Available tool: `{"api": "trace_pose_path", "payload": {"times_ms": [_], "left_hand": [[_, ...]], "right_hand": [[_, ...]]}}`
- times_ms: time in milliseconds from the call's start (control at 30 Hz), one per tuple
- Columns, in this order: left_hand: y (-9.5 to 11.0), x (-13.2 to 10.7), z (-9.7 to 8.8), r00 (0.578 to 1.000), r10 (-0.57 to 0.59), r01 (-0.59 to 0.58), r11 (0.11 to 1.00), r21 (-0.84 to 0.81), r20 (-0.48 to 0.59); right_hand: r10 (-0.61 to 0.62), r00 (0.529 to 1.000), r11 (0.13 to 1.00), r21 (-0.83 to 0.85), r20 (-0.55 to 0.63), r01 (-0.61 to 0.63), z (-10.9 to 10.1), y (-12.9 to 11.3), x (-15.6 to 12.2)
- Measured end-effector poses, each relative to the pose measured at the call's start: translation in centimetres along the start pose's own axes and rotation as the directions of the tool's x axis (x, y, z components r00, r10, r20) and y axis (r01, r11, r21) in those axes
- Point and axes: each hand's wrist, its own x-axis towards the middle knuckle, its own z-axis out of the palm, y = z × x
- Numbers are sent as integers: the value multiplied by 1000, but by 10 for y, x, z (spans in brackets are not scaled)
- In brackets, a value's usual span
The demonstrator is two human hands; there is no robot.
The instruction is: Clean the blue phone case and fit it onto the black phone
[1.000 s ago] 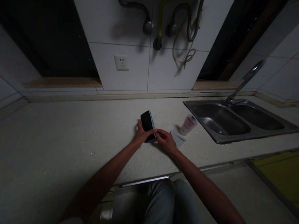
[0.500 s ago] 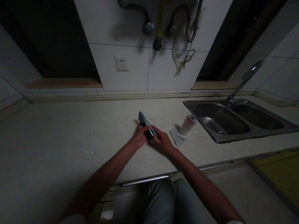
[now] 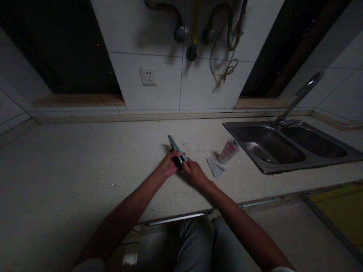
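Observation:
Both hands hold a slim smartphone [image 3: 175,145] with a pale teal edge or case, just above the counter. It is tilted, its far end pointing up and to the left. My left hand [image 3: 168,163] is closed around its lower left side. At its near right end, the fingers of my right hand [image 3: 194,171] are pinched on it. Much of the lower part is hidden by the fingers. Right of my right hand, a folded grey cloth or paper [image 3: 216,168] lies flat. Touching or just behind that stands a translucent plastic cup [image 3: 228,152] with red print, leaning slightly.
A pale countertop [image 3: 76,167] runs along the tiled wall. On the right a double steel sink [image 3: 267,171] with a tall faucet [image 3: 302,91] is set into it. A wall socket [image 3: 148,76], hoses and a looped cord [image 3: 226,71] are on the wall. Metal trim [image 3: 177,219] lines the front edge.
The phone has turned in my hands, so its dark face shows less and its teal edge shows more. My hands stay in nearly the same place.

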Motion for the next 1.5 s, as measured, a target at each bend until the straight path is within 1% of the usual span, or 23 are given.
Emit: {"api": "trace_pose_path", "payload": {"times_ms": [67,100,200,267,467,600,700,767,900,1000,1067,1100,1167,1233,1267,1333,1400,1467,1500], "left_hand": [[0,1,0,1000,-21,21,1000,-9,-14],[0,1,0,1000,-20,20,1000,-10,-17],[1,-1,0,1000,-5,5,1000,-8,-8],[2,-4,1,1000,-15,15,1000,0,3],[5,-8,1,1000,-25,26,999,29,-3],[3,-5,-1,999,-29,29,999,17,16],[2,-3,-5,999,-36,36,999,8,34],[3,-2,-7,996,-72,70,997,37,58],[10,-4,-10,980,-157,139,980,142,120],[15,-4,-12,968,-191,161,970,181,161],[18,-3,-14,958,-220,182,961,207,181],[18,-3,-15,951,-245,201,953,225,189],[17,-3,-16,932,-304,249,933,260,198],[15,-5,-16,919,-345,286,917,278,193],[15,-7,-15,917,-353,294,913,283,187],[14,-10,-12,919,-355,290,903,318,172],[16,-12,-10,929,-340,264,886,380,145],[19,-12,-8,948,-304,231,861,454,95],[21,-12,-7,962,-267,206,848,488,57]], "right_hand": [[-49,998,999,-19,-25,49,0,0,1],[-62,998,998,-21,-12,62,-1,1,1],[-22,997,1000,-16,72,23,-4,5,0],[-9,995,1000,-7,104,10,-5,7,-2],[-48,993,998,54,105,42,-5,6,-4],[-111,989,992,73,93,104,-3,1,-3],[-101,993,995,-18,55,102,-4,0,-5],[-75,996,993,-85,49,79,-7,0,-7],[-68,994,976,-200,84,84,-18,3,-12],[-96,988,951,-283,123,127,-23,2,-14],[-110,986,938,-315,128,145,-25,2,-14],[-108,988,935,-325,111,139,-27,2,-14],[-95,995,940,-325,41,103,-29,4,-13],[-74,994,957,-285,-78,49,-32,8,-14],[-57,986,968,-249,-154,18,-33,11,-14],[-8,950,987,-157,-312,-43,-34,15,-13],[52,895,994,-64,-442,-90,-35,17,-12],[111,843,993,21,-526,-118,-37,17,-10],[145,818,989,68,-557,-129,-37,17,-9]]}}
